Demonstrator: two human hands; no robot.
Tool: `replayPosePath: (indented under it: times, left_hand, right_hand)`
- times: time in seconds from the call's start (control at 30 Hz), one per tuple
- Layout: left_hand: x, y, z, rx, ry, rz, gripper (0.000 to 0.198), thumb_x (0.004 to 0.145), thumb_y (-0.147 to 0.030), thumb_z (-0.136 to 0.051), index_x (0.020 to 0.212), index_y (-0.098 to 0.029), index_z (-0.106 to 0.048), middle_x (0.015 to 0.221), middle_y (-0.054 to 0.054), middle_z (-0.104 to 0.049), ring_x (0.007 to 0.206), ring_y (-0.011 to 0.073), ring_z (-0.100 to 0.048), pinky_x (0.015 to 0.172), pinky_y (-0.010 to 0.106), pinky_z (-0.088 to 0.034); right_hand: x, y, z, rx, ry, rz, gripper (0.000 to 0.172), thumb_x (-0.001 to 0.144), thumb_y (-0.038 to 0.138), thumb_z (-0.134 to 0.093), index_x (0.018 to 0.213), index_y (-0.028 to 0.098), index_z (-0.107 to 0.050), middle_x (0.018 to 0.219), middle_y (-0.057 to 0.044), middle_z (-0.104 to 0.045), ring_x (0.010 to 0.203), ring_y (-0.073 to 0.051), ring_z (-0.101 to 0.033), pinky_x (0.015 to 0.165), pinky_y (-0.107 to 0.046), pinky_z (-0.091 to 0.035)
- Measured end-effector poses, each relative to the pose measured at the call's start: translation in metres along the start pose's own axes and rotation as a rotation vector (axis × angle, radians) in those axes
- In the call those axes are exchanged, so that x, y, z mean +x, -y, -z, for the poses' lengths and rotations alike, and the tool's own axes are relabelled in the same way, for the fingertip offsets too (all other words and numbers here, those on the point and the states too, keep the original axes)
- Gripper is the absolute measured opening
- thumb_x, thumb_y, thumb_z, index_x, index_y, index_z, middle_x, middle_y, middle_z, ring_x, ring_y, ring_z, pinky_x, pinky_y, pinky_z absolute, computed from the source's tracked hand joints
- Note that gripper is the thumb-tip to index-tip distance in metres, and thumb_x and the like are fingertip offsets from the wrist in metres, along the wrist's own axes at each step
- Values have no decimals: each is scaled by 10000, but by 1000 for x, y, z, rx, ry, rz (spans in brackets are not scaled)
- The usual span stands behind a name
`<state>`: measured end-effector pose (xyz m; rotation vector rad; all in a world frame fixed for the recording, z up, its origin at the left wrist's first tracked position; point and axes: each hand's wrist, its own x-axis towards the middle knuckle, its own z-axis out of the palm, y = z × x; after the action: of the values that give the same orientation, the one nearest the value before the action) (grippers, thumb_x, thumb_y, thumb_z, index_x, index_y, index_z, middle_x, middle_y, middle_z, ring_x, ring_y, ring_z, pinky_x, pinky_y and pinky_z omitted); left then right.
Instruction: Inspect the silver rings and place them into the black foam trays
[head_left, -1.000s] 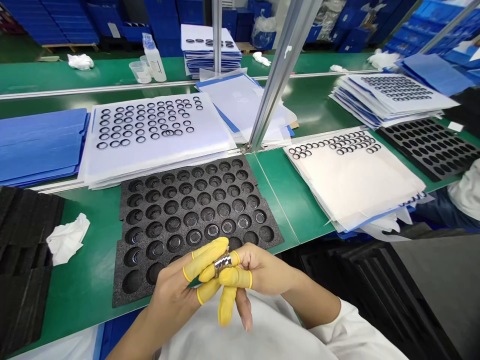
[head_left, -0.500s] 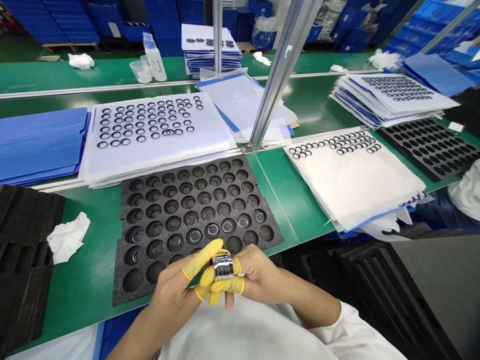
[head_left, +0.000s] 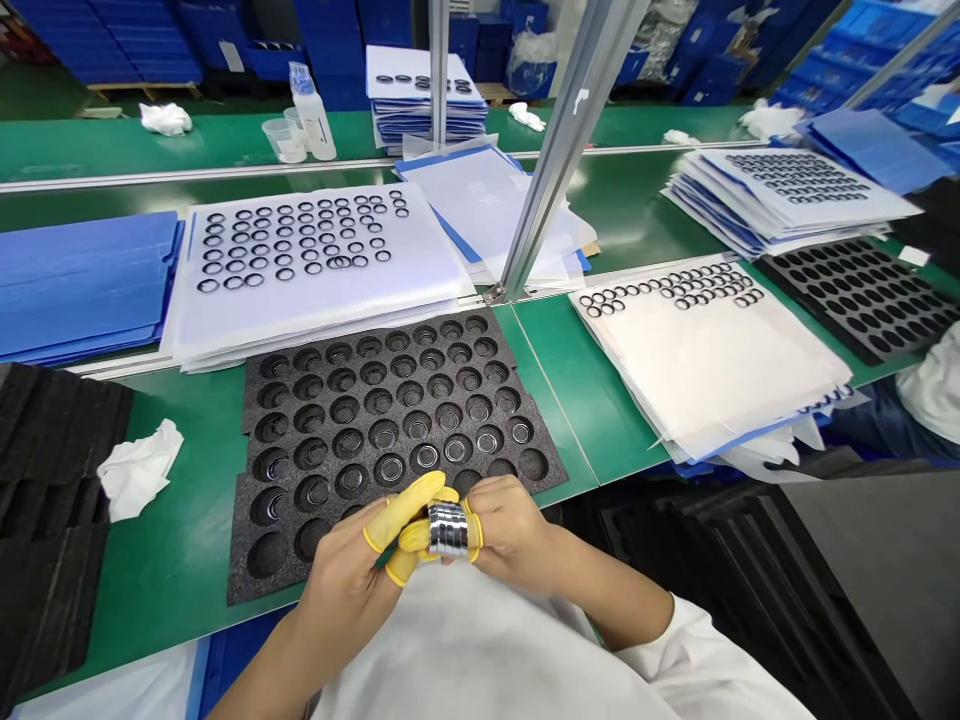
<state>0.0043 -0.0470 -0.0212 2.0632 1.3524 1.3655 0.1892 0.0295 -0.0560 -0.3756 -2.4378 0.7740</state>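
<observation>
Between my two hands is a short stack of shiny metal rings [head_left: 448, 530], lying on its side. My left hand [head_left: 367, 555], in yellow finger cots, pinches the stack from the left with thumb and fingers. From the right, my right hand [head_left: 504, 525] closes on the same stack, its fingertips partly hidden behind the rings. Just beyond the hands lies a black foam tray [head_left: 247, 560] with rows of round pockets. Rings show in many of its pockets, while some in the nearest row look bare; my hands cover part of that row.
White sheets [head_left: 315, 320] bearing black rings lie behind the tray, beside blue sheets [head_left: 82, 280]. A metal post [head_left: 547, 170] rises at centre. To the right is another ring-covered sheet stack [head_left: 712, 370]. Crumpled tissue [head_left: 139, 470] and black foam trays [head_left: 45, 540] are at left.
My right hand's fingers have drawn in around the ring stack, with less of them showing below it. The stack has turned slightly and stays between both hands.
</observation>
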Motion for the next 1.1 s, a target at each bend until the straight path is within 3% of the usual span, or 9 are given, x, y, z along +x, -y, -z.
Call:
replayPosePath:
  times: [0.2, 0.37, 0.5, 0.83, 0.97, 1.1]
  left_hand:
    - [-3, 2, -3, 0, -17, -1, 587, 975, -101, -544, 1533, -263, -466, 1214, 95, -780, 1029, 180, -773, 864, 246, -634]
    - [-9, 4, -6, 2, -30, 11, 601, 965, -80, -539, 1526, -282, -469, 1270, 79, -755, 1088, 190, -752, 945, 307, -624]
    - [-12, 7, -7, -21, -10, 18, 628, 955, -59, -533, 1533, -293, -456, 1299, 69, -739, 1146, 195, -725, 970, 317, -614]
    - [-12, 9, -10, -107, 14, 44, 642, 932, -14, -545, 1504, -301, -497, 1293, 51, -718, 1223, 157, -656, 1057, 276, -541]
    - [-22, 12, -12, -172, 30, 152, 637, 944, -47, -566, 1514, -318, -484, 1414, 59, -662, 1268, 174, -643, 1085, 279, -523]
    - [-32, 14, -11, -352, 27, 378, 623, 966, -170, -617, 1539, -347, -444, 1551, 81, -544, 1302, 232, -631, 1060, 328, -555]
  right_hand:
    - [0, -7, -2, -221, -138, 127, 448, 1035, 191, -401, 616, 194, -558, 544, 13, -461, 511, -122, -427, 534, -257, -340]
    - [6, -7, 4, -263, -258, 229, 407, 1049, 161, -411, 721, 192, -650, 651, -16, -612, 567, -117, -515, 561, -253, -371]
    - [10, -8, 10, -275, -356, 299, 437, 1047, 149, -406, 686, 170, -651, 685, -40, -675, 611, -117, -587, 575, -246, -416]
    - [3, -14, 12, -436, -333, 321, 371, 1007, 159, -495, 682, 213, -666, 635, -13, -646, 618, -123, -573, 604, -244, -440]
    - [3, -12, 10, -304, -325, 248, 372, 1040, 171, -456, 780, 197, -720, 701, -40, -703, 606, -123, -602, 567, -249, -440]
    - [6, 0, 8, 239, -306, -56, 393, 1070, 316, -468, 824, 178, -742, 700, -34, -727, 582, -106, -660, 552, -209, -502]
